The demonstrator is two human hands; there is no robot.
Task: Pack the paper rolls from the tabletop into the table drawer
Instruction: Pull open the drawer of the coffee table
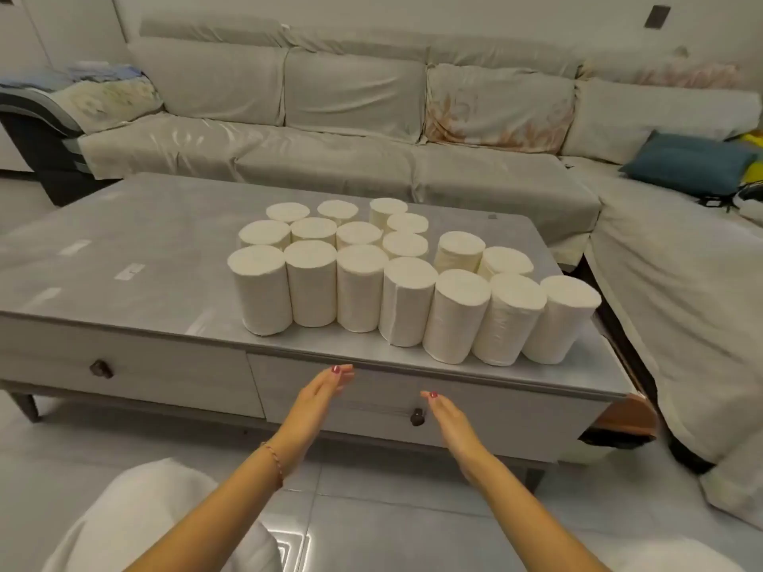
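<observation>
Both our hands are out in front of the right drawer (413, 402), palms facing each other, fingers straight, holding nothing. Left hand (316, 400) sits higher, fingertips up near the surface (165, 258) edge; we can't tell if they touch it. Right hand (448, 419) is lower, just beside the drawer's dark knob (417, 417), not gripping it. Red nail polish on both; thin bracelet (274, 458) on the left wrist.

Rolls (396, 274) all stand upright on the grey surface, right of centre, packed close in rough rows. Front row of seven runs along the near edge, above the right drawer. Shorter rows behind; back ones partly hidden, so we skip an exact count. All white, no cores seen from the top.

Right drawer looks closed, front flush with the frame. Left drawer (124, 365) also closed, own dark knob (101, 369).

Grey covered sofa (351, 130) runs behind the surface and wraps down the right side. Blue cushion (689, 163) on its right part. Folded blanket (107, 97) on the left arm. Pale tiled floor (371, 513) below. Our knees in white cloth (136, 518) at bottom left.
</observation>
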